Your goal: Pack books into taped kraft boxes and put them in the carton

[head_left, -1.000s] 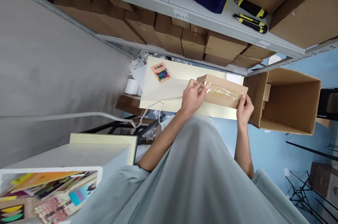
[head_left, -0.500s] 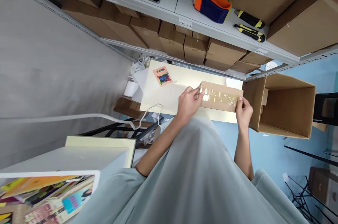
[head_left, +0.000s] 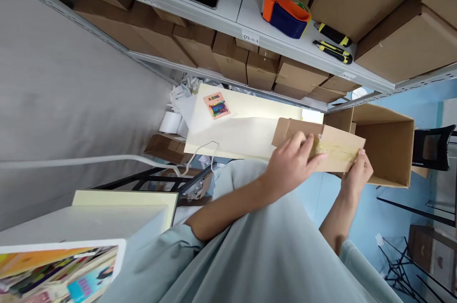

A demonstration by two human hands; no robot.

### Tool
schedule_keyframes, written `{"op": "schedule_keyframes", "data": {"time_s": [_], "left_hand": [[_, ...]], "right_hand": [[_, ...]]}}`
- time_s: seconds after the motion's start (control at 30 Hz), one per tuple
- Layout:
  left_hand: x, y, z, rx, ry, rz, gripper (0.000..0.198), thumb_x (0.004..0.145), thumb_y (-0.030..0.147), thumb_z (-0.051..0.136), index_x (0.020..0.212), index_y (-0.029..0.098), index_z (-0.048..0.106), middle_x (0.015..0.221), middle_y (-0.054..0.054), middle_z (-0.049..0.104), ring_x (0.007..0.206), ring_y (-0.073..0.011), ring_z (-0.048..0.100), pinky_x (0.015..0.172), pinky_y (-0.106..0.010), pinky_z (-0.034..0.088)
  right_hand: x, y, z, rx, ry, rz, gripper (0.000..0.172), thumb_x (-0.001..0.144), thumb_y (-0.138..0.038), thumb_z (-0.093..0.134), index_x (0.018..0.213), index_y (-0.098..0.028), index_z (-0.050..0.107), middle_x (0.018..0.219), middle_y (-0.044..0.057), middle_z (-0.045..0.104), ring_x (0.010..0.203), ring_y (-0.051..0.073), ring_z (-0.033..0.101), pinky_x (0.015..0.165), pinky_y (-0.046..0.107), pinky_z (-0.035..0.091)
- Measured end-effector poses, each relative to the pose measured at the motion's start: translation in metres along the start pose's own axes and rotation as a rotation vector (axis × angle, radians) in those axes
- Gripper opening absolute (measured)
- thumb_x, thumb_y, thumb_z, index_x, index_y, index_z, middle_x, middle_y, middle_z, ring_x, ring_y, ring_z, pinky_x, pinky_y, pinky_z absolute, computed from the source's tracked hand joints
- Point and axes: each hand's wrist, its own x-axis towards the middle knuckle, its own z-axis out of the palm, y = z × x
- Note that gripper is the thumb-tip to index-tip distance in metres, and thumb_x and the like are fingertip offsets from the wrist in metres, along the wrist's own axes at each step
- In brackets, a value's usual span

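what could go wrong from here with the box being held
The cardboard box might slip, since the right hand pinches it only near one end. The packing tape looks creased beside the left hand, so it may lift. Two utility knives lie near the front edge of the shelf; a bump might knock them down.

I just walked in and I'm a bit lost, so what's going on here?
A person is handling a small cardboard box with both hands. The right hand grips its right end, while the left hand's fingers touch it near the edge where shiny tape runs along one face. A pale table lies behind, with a pink printed card on its left part. A larger open carton sits to the right, and two cutters lie on the shelf above.
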Motion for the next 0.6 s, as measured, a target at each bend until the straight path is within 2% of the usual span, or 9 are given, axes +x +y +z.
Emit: {"op": "schedule_keyframes", "data": {"time_s": [0.07, 0.13, 0.23, 0.3, 0.4, 0.5, 0.6], "left_hand": [[-0.003, 0.008, 0.001, -0.019, -0.043, 0.037, 0.043, 0.113, 0.05, 0.055, 0.136, 0.017, 0.068, 0.1, -0.008, 0.07, 0.092, -0.0214, 0.073, 0.079, -0.03, 0.061], [-0.004, 0.007, 0.002, -0.047, -0.071, 0.039, 0.04, 0.114, 0.046, 0.053, 0.139, 0.017, 0.067, 0.103, -0.009, 0.071, 0.093, -0.0212, 0.074, 0.081, -0.03, 0.061], [-0.001, -0.014, -0.001, -0.111, -0.064, -0.017, 0.033, 0.114, 0.036, 0.053, 0.139, 0.019, 0.068, 0.109, -0.008, 0.074, 0.099, -0.0203, 0.076, 0.087, -0.03, 0.063], [0.001, -0.042, -0.004, -0.162, -0.019, -0.097, 0.03, 0.112, 0.031, 0.057, 0.137, 0.02, 0.071, 0.114, -0.008, 0.076, 0.103, -0.0198, 0.076, 0.092, -0.03, 0.064], [-0.007, -0.098, -0.001, -0.248, 0.072, -0.275, 0.029, 0.107, 0.027, 0.064, 0.133, 0.022, 0.075, 0.125, -0.006, 0.078, 0.103, -0.0184, 0.078, 0.096, -0.031, 0.066], [-0.034, -0.16, 0.016, -0.353, 0.115, -0.5, 0.034, 0.099, 0.022, 0.067, 0.132, 0.021, 0.075, 0.136, -0.008, 0.077, 0.107, -0.0206, 0.079, 0.098, -0.035, 0.068], [-0.073, -0.212, 0.044, -0.498, 0.121, -0.754, 0.037, 0.09, 0.018, 0.068, 0.127, 0.018, 0.073, 0.135, -0.01, 0.079, 0.118, -0.026, 0.079, 0.102, -0.041, 0.068]], "right_hand": [[0.003, -0.01, -0.012, -0.028, 0.079, -0.086, 0.056, 0.099, -0.072, 0.062, 0.074, -0.023, 0.056, 0.07, -0.004, 0.046, 0.067, 0.015, 0.048, 0.064, 0.03, 0.047], [0.003, -0.023, -0.021, -0.081, 0.133, -0.177, 0.054, 0.102, -0.069, 0.061, 0.076, -0.022, 0.06, 0.071, -0.003, 0.048, 0.07, 0.017, 0.051, 0.066, 0.031, 0.048], [-0.004, -0.04, -0.018, -0.155, 0.119, -0.28, 0.051, 0.105, -0.065, 0.059, 0.091, -0.019, 0.073, 0.082, 0.003, 0.063, 0.083, 0.022, 0.063, 0.078, 0.035, 0.053], [-0.013, -0.04, -0.003, -0.183, 0.038, -0.311, 0.051, 0.106, -0.063, 0.059, 0.102, -0.017, 0.079, 0.095, 0.007, 0.073, 0.096, 0.026, 0.07, 0.088, 0.038, 0.056], [-0.031, -0.017, 0.037, -0.194, -0.149, -0.288, 0.048, 0.102, -0.06, 0.067, 0.109, -0.016, 0.084, 0.106, 0.011, 0.08, 0.106, 0.028, 0.074, 0.096, 0.042, 0.06], [-0.053, 0.026, 0.083, -0.106, -0.359, -0.198, 0.046, 0.1, -0.056, 0.07, 0.119, -0.017, 0.085, 0.122, 0.015, 0.082, 0.116, 0.032, 0.077, 0.095, 0.044, 0.065], [-0.076, 0.078, 0.118, -0.098, -0.5, -0.159, 0.046, 0.102, -0.054, 0.064, 0.128, -0.022, 0.084, 0.137, 0.013, 0.079, 0.131, 0.034, 0.073, 0.099, 0.048, 0.067]]}}
